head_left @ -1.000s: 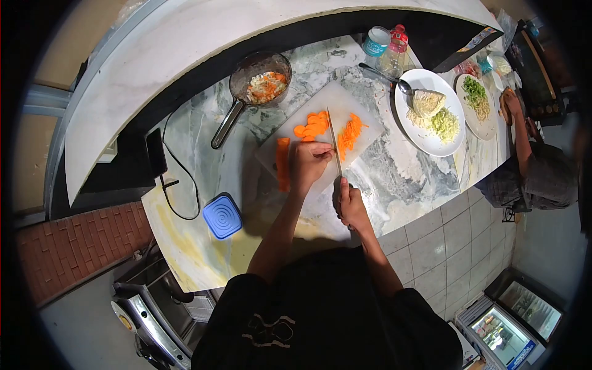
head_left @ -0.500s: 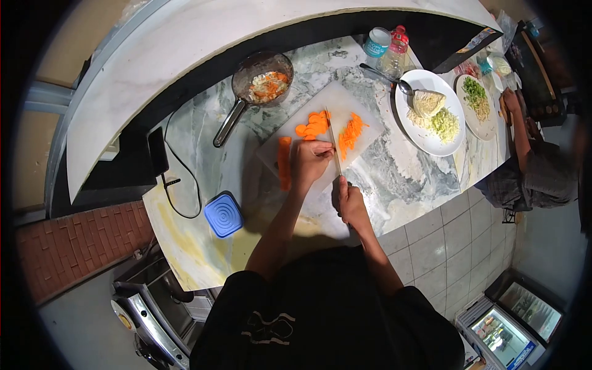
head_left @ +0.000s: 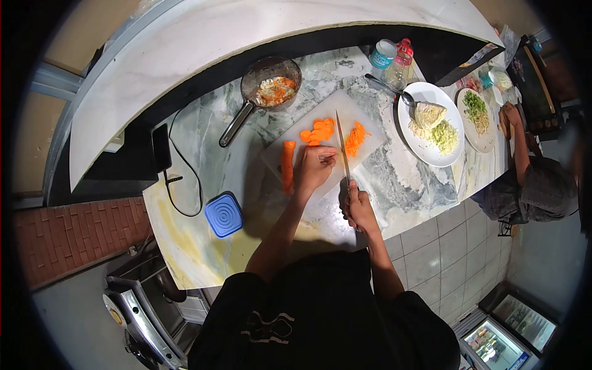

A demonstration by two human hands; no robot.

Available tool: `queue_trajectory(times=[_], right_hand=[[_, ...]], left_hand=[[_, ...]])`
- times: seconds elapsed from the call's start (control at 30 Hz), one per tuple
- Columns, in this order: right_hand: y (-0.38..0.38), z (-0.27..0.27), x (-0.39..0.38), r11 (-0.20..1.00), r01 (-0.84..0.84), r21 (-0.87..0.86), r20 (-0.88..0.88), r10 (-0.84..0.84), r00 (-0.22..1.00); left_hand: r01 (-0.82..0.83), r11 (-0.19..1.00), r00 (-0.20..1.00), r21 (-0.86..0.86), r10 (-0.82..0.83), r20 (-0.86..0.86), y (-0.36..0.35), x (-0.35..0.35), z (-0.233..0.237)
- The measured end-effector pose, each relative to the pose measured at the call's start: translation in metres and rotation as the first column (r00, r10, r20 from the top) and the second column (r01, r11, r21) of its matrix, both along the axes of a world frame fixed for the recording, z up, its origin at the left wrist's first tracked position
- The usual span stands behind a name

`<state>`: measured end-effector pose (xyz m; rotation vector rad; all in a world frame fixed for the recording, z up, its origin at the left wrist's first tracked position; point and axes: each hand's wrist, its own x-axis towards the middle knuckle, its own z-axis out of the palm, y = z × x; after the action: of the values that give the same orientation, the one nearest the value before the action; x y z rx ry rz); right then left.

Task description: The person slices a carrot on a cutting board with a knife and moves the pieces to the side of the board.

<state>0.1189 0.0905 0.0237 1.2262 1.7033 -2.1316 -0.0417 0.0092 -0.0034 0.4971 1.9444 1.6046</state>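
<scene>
My right hand (head_left: 359, 209) is closed around the handle of a kitchen knife (head_left: 343, 145), whose blade points away from me across the white cutting board (head_left: 367, 154). Just left of the blade, my left hand (head_left: 316, 166) rests over the board with its fingers bent together. What those fingers hold, if anything, is hidden. Beyond them lie round carrot slices (head_left: 319, 131). A pile of carrot strips (head_left: 356, 139) sits right of the blade. Left of my left hand lies a long piece of carrot (head_left: 288, 166).
A pan (head_left: 246, 92) with food stands behind the board. To the right are a white plate (head_left: 453, 157) with cabbage and a spoon, a second plate (head_left: 487, 145), a jar (head_left: 383, 54) and a bottle. A blue lid (head_left: 224, 214), phone (head_left: 161, 148) and cable lie left. Another person (head_left: 536, 185) works far right.
The knife has shifted slightly right and forward, away from the carrot slices. My left hand stays about where it was on the board. The whole view has moved a little.
</scene>
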Motion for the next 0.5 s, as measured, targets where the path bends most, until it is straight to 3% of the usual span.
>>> queue_trajectory(times=[0.23, 0.5], right_hand=[[-0.001, 0.005, 0.0, 1.0, -0.004, -0.009, 0.004, 0.004, 1.0], [-0.006, 0.002, -0.002, 0.999, -0.021, -0.045, -0.024, 0.02, 1.0]], left_hand=[[0.113, 0.993, 0.993, 0.026, -0.114, 0.036, 0.004, -0.001, 0.022], [0.031, 0.999, 0.982, 0.028, -0.036, 0.187, 0.002, 0.002, 0.023]])
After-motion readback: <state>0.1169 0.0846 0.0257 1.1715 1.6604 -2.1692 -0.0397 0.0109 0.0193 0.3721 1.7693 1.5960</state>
